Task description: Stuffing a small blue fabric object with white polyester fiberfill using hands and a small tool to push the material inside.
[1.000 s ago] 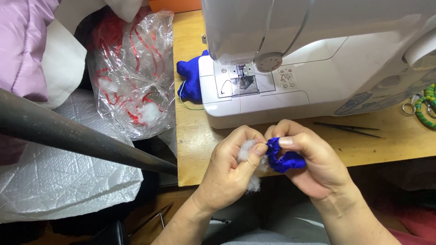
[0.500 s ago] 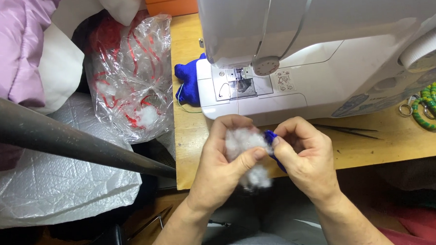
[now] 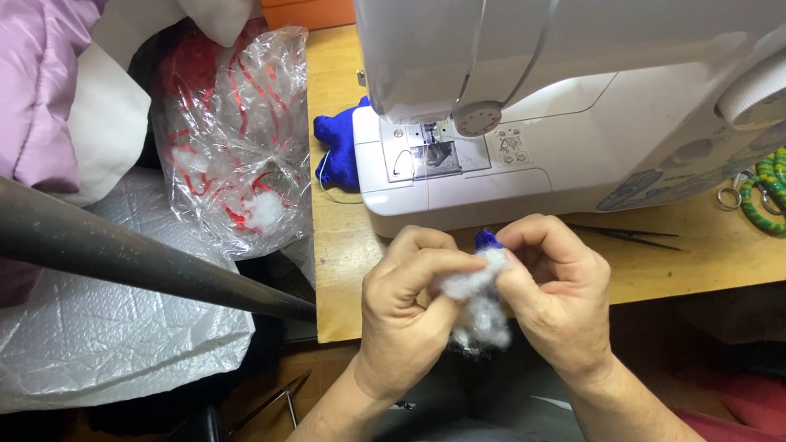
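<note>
Far out to the left of the left hand (image 3: 408,313), a dark bar (image 3: 120,251) is slanting across a white quilted sheet (image 3: 89,340), and a clear bag (image 3: 235,139) streaked with red is lying up beyond it. The left hand is curling shut, pinching a tuft of white stuffing (image 3: 474,299) between thumb and fingers. The tuft is hanging between both hands, touching each. The right hand (image 3: 555,298) is closing on the same tuft and on a small blue piece (image 3: 486,238) (only its tip is showing above the fingers). Just above both hands a white sewing machine (image 3: 582,98) is sitting on the wooden table (image 3: 338,276), with blue cloth (image 3: 339,148) beside its left end. Right of the right hand, tweezers (image 3: 628,235) and a green cord (image 3: 776,200) are lying.
</note>
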